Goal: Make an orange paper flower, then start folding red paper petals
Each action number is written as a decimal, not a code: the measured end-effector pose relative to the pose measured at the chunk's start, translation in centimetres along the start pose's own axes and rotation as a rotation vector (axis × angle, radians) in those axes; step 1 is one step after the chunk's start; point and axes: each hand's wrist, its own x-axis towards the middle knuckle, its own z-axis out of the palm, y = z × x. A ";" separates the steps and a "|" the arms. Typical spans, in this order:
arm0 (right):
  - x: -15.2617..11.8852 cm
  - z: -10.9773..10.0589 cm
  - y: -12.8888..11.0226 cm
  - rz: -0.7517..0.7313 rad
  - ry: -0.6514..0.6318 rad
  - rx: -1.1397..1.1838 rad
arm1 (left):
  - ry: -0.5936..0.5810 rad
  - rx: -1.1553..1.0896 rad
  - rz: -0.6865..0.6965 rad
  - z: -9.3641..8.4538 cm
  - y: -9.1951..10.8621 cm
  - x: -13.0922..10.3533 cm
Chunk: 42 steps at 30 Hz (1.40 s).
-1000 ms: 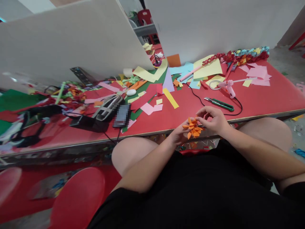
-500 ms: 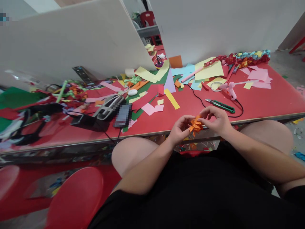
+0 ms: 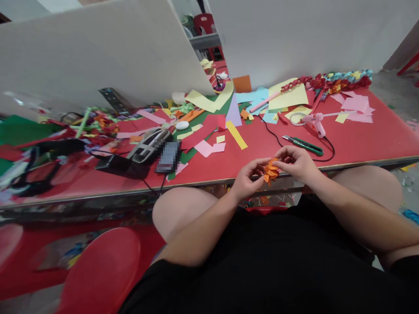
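An orange folded paper piece (image 3: 271, 171) with several pointed tips is held between both hands, just over the table's front edge. My left hand (image 3: 249, 178) pinches it from the left, thumb below and fingers above. From the right, my right hand (image 3: 294, 163) grips its upper part between thumb and fingertips. A green box cutter (image 3: 303, 145) lies just beyond my right hand, and behind it rests a pink glue gun (image 3: 315, 124) with a black cord. To the left of them is a yellow paper strip (image 3: 237, 135).
The red table (image 3: 203, 173) bears scattered coloured paper. A phone (image 3: 168, 156) and a black box (image 3: 115, 165) lie left of centre. Paper chains (image 3: 340, 81) run along the back right. White boards (image 3: 294, 39) stand behind. A red stool (image 3: 101, 270) is at lower left.
The orange paper piece has turned a little between my fingers and shows a different side. Both hands remain almost in place.
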 end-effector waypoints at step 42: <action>-0.7 -1.3 -1.1 -0.372 -0.152 -0.457 | -0.163 0.000 0.050 -1.4 -4.7 1.0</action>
